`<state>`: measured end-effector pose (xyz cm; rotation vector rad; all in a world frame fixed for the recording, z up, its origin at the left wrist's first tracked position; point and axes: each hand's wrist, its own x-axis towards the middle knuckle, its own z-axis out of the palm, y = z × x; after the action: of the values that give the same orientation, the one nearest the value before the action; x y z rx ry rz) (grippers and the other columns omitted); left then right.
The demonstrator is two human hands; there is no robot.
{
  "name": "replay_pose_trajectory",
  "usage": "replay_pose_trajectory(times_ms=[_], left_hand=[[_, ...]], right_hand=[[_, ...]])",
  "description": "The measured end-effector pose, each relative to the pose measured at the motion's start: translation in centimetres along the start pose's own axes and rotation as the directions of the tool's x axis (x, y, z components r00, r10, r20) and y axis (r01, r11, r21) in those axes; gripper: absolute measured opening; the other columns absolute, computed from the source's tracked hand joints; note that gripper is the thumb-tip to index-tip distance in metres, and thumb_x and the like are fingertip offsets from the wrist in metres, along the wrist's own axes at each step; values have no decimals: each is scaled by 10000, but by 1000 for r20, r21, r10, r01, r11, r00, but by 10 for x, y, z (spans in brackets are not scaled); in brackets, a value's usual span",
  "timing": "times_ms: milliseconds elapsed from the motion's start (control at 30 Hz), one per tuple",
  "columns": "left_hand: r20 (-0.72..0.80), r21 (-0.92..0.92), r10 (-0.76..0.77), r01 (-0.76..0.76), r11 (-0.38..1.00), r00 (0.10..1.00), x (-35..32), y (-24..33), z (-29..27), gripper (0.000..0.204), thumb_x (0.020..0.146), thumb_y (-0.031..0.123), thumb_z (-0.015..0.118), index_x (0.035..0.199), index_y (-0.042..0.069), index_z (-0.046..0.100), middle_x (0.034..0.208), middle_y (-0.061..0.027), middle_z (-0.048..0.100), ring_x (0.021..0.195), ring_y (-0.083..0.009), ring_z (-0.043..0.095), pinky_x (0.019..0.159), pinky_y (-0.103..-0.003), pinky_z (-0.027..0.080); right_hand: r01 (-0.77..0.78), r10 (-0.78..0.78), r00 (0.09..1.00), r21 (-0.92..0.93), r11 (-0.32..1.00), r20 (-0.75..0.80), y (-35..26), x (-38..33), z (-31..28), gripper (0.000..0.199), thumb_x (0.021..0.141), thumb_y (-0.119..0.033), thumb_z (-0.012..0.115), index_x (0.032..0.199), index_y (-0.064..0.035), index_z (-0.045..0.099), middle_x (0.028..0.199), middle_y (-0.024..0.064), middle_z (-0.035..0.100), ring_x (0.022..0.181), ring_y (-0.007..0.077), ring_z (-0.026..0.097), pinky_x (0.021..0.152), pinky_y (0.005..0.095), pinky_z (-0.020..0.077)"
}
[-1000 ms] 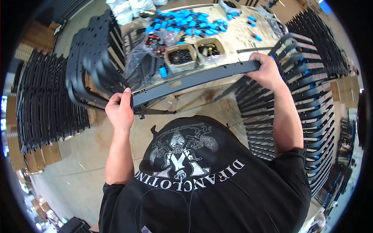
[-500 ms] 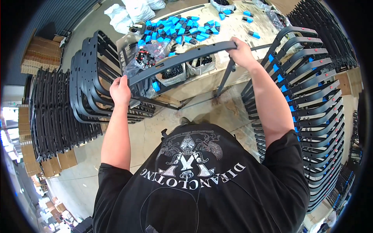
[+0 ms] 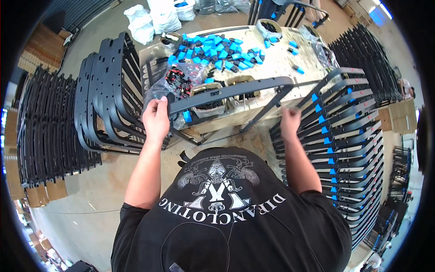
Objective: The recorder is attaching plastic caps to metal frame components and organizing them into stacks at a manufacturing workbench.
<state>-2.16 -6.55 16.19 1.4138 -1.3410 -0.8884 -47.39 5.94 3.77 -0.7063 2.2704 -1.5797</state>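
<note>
A black metal tube frame (image 3: 231, 92) with a bent corner stands tilted against the near side of the workbench. My left hand (image 3: 156, 120) is closed round the left end of its top bar. Apart from the frame, my right hand (image 3: 290, 121) hovers below its right corner, beside the right-hand stack; its fingers are blurred. Behind the bar, open boxes (image 3: 212, 109) of small black parts sit along the bench's near edge. A clear plastic bag (image 3: 177, 79) with red and black small parts lies close to my left hand.
The wooden workbench (image 3: 283, 68) carries a heap of blue-and-black plastic pieces (image 3: 217, 50). Stacked black frames with blue pieces (image 3: 346, 149) rise at my right. More frames (image 3: 102, 86) lean at the left. White sacks (image 3: 163, 17) and a person (image 3: 272, 9) are beyond the bench.
My right hand has let go of the frame's right corner and come down toward me. The left hand still holds its end. The view has tilted up, showing a person beyond the bench.
</note>
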Motion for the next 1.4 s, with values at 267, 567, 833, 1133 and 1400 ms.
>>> replay_pose_trajectory(times_ms=[267, 567, 833, 1133, 1400], left_hand=[[64, 290, 590, -581, 760, 805, -6, 61, -21, 299, 795, 177, 762, 1016, 38, 616, 921, -142, 626, 881, -342, 593, 808, -437, 470], [408, 484, 350, -525, 700, 843, 10, 79, 26, 260, 868, 285, 717, 870, 32, 660, 848, -136, 678, 812, -331, 656, 731, -442, 517], [295, 563, 246, -376, 736, 923, 9, 81, 31, 283, 852, 310, 720, 854, 33, 659, 807, -119, 674, 800, -320, 661, 725, -441, 518], [222, 607, 188, -286, 742, 957, 7, 85, 41, 287, 836, 325, 733, 859, 48, 662, 778, -104, 668, 784, -306, 658, 707, -427, 518], [197, 594, 222, -296, 748, 955, 7, 88, 42, 291, 840, 333, 730, 848, 50, 665, 763, -104, 657, 757, -310, 647, 684, -437, 506]], right_hand=[[340, -201, 837, -196, 920, 510, -44, -40, 62, 210, 884, -183, 678, 988, 0, 678, 811, 106, 681, 742, 181, 650, 717, 323, 524], [950, -198, 291, -258, 179, 936, -36, 54, 166, 246, 929, -218, 547, 1037, -70, 710, 1062, 177, 721, 981, 370, 685, 856, 445, 545], [892, 108, 327, -345, 291, 939, -75, 53, 175, 197, 848, -230, 621, 968, -117, 730, 1015, 91, 726, 999, 302, 706, 809, 377, 582], [609, 411, 506, -651, 452, 758, -60, 69, 205, 309, 859, -187, 654, 1087, 6, 736, 1144, 220, 713, 1094, 379, 685, 907, 444, 549], [802, 343, 370, -483, 352, 863, 49, 119, 248, 255, 854, -209, 664, 944, 10, 756, 1010, 241, 724, 944, 381, 713, 798, 451, 565]])
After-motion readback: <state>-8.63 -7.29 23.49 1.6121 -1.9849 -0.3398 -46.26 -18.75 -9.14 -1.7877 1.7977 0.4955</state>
